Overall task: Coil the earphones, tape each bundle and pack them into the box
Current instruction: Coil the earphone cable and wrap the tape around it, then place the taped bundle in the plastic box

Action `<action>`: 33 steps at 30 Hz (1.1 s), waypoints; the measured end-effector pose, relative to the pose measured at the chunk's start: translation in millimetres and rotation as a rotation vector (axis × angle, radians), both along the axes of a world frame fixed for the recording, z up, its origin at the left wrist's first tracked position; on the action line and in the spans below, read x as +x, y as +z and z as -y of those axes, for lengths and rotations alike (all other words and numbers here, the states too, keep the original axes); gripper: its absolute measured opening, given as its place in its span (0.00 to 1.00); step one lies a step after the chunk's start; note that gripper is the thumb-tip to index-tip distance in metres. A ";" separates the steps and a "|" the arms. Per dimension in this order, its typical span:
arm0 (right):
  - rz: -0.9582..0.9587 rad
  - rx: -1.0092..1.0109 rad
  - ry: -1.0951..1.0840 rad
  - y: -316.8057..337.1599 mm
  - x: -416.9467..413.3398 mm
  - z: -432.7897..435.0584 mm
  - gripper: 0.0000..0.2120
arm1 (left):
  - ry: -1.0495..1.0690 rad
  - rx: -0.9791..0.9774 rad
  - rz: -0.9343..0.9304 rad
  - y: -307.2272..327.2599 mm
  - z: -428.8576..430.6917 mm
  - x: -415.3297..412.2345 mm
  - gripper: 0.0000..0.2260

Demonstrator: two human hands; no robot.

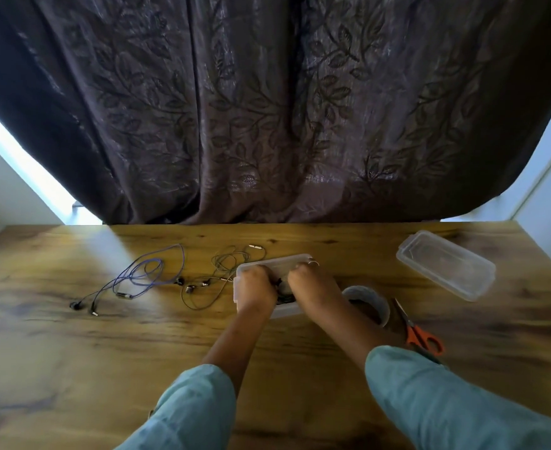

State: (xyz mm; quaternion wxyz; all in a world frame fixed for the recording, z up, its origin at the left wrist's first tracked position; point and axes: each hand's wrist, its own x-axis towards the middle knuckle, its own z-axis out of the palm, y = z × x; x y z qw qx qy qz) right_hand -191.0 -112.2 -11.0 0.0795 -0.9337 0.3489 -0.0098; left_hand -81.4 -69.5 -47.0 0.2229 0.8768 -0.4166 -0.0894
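Observation:
A clear plastic box point(275, 263) lies on the wooden table point(73, 352) at the centre. Both hands are over it. My left hand point(255, 289) and my right hand point(310, 287) have curled fingers around a dark earphone bundle point(284, 291) inside the box; most of the bundle is hidden. To the left lie loose purple earphones point(141, 276) and, nearer the box, loose dark earphones point(217, 277). A roll of clear tape point(373, 303) sits right of my right wrist.
Orange-handled scissors point(420, 334) lie to the right of the tape. The clear box lid point(444, 264) rests at the far right. A dark patterned curtain point(267, 108) hangs behind the table's back edge.

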 end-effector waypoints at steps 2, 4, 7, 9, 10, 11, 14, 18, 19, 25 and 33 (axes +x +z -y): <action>-0.012 -0.011 -0.027 -1.7 0.8 -0.3 0.10 | -0.020 0.016 0.006 -1.0 1.7 -0.2 0.11; -0.034 -0.007 -0.055 -2.0 1.4 -1.4 0.10 | -0.045 0.031 -0.012 1.3 1.2 -4.1 0.10; -0.044 0.005 -0.097 -1.1 -1.0 -2.7 0.10 | -0.090 0.039 -0.043 5.2 -3.5 -12.1 0.10; -0.014 0.015 -0.120 3.3 -1.8 -5.1 0.11 | -0.082 -0.034 -0.082 10.9 -12.0 -14.8 0.12; 0.007 0.024 -0.125 6.0 -0.1 -6.4 0.10 | -0.072 -0.084 -0.114 13.2 -17.2 -13.2 0.12; 0.019 0.032 -0.128 9.0 3.1 -7.1 0.09 | -0.058 -0.134 -0.158 16.9 -23.7 -10.2 0.13; 0.090 0.028 -0.079 20.8 17.3 -21.4 0.05 | 0.019 -0.303 -0.295 31.1 -48.3 5.0 0.11; 0.175 0.190 0.054 23.6 56.3 -32.3 0.04 | 0.167 -0.449 -0.542 32.3 -82.6 42.5 0.14; 0.131 0.312 0.136 18.5 69.4 -31.1 0.06 | 0.201 -0.478 -0.633 30.8 -90.5 53.7 0.15; 0.074 0.325 0.084 -17.8 128.2 -76.1 0.21 | 0.387 -0.621 -0.749 22.7 -126.5 104.7 0.14; -0.005 0.445 0.074 -49.7 158.6 -111.2 0.32 | 0.332 -0.514 -0.864 5.4 -149.7 140.1 0.07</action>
